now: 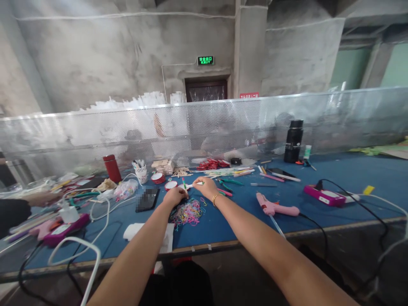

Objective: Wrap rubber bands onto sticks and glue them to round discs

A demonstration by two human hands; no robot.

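My left grip [175, 196] is closed to a pinch, apparently on a striped stick [184, 183] standing upright; my right grip [204, 187] pinches a white stick [199, 183] pointing left towards it. Both are over the middle of the desk [231, 227]. I see coloured chains [188, 213] heaped just on the near side, a phone [147, 199] to the left, and a glue gun [273, 207] well to the right.

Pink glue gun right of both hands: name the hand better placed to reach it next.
Right, probably. The right hand is nearer the pink glue gun; the left hand would have to cross the right forearm. The right hand seems busy with a slim white item, though.
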